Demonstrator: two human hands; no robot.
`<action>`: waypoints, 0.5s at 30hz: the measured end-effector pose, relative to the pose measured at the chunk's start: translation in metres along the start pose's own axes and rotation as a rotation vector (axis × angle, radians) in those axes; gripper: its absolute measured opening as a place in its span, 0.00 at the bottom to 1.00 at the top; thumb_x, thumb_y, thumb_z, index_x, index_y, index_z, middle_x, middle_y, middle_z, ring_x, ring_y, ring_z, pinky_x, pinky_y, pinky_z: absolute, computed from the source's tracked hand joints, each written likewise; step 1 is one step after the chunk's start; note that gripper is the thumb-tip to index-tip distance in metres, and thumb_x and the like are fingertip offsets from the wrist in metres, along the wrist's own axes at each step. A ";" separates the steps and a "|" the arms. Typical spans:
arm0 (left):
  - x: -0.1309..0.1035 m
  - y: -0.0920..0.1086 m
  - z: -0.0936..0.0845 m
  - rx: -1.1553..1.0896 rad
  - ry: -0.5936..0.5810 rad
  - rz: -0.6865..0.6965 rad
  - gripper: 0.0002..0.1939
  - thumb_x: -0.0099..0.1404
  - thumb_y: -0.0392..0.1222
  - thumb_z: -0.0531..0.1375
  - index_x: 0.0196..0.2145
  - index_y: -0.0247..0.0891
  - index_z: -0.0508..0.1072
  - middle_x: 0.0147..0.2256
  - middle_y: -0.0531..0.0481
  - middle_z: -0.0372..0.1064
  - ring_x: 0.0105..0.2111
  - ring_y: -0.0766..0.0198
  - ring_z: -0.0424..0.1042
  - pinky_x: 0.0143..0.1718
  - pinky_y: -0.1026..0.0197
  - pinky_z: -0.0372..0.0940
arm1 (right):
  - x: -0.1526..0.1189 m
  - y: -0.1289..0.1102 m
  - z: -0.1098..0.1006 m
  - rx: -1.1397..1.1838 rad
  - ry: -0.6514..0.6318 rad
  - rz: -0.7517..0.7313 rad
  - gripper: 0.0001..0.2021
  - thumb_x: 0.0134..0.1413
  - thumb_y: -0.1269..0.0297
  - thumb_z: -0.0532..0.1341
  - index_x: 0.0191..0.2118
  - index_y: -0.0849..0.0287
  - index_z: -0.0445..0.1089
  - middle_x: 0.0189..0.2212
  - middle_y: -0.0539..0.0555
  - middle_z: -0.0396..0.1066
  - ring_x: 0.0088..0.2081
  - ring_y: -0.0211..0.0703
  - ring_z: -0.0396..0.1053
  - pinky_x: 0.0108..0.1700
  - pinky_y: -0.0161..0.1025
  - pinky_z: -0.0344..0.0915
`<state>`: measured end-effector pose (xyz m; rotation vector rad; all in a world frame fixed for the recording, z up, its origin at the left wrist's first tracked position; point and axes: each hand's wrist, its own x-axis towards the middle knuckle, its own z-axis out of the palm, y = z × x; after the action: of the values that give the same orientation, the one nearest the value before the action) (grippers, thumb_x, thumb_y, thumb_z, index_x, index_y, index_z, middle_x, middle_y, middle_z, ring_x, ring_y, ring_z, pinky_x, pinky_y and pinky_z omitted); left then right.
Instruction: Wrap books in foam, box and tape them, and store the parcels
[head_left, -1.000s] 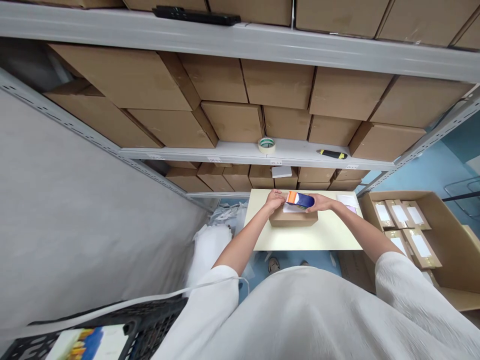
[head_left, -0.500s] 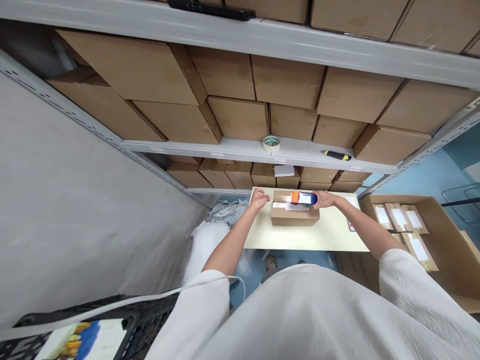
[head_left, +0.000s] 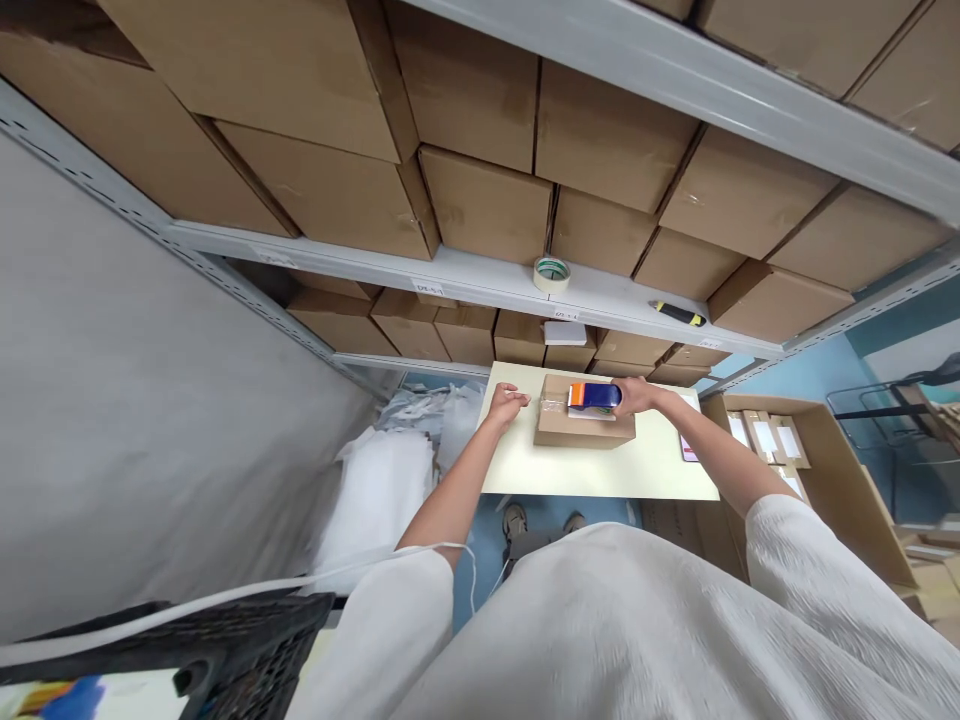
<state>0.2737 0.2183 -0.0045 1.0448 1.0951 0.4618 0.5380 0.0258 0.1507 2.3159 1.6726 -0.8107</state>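
Observation:
A brown cardboard box (head_left: 585, 432) lies on the pale yellow tabletop (head_left: 517, 470), with shiny clear tape (head_left: 553, 402) across the left part of its top. My right hand (head_left: 634, 395) grips a blue and orange tape dispenser (head_left: 598, 396) from its right end, over the top of the box. A white label (head_left: 600, 414) shows partly from under the dispenser. Left of the box, apart from it, my left hand (head_left: 508, 404) hovers with loosely curled fingers, thumb and forefinger a little apart. I see nothing held in it.
Ahead stands a shelf rack (head_left: 480, 268) packed with cartons, holding a tape roll (head_left: 551, 274) and a yellow-black cutter (head_left: 679, 313). A phone (head_left: 688, 448) lies at the table's right. Beyond is a large open carton (head_left: 847, 500) with labelled boxes. White packing material (head_left: 382, 480) lies at left.
The tape dispenser has tipped down flatter onto the box top, and tape now shows on the box's left part. My left hand's fingers have loosened. The camera view has shifted.

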 end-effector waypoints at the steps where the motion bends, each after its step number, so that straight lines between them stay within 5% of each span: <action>1: 0.002 -0.004 0.000 -0.009 -0.001 0.000 0.29 0.49 0.34 0.73 0.40 0.46 0.59 0.30 0.56 0.74 0.35 0.60 0.77 0.41 0.59 0.66 | 0.001 -0.001 0.000 -0.003 -0.002 0.005 0.20 0.45 0.53 0.70 0.44 0.53 0.71 0.40 0.53 0.81 0.45 0.56 0.77 0.56 0.49 0.63; 10: 0.005 -0.032 0.025 -0.017 -0.037 -0.076 0.26 0.52 0.41 0.75 0.40 0.45 0.62 0.31 0.56 0.72 0.33 0.62 0.77 0.35 0.63 0.65 | 0.002 -0.012 -0.007 -0.043 -0.037 0.050 0.20 0.46 0.54 0.70 0.46 0.52 0.72 0.42 0.55 0.82 0.45 0.58 0.78 0.53 0.48 0.67; 15: 0.000 -0.028 0.028 0.196 0.070 0.093 0.20 0.56 0.39 0.71 0.40 0.44 0.66 0.39 0.51 0.75 0.40 0.60 0.77 0.45 0.60 0.70 | 0.001 -0.018 -0.009 -0.050 -0.050 0.072 0.19 0.47 0.55 0.70 0.45 0.52 0.72 0.42 0.54 0.81 0.45 0.58 0.78 0.53 0.48 0.67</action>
<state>0.2935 0.1929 -0.0265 1.2640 1.1746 0.4749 0.5247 0.0364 0.1606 2.2892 1.5612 -0.7963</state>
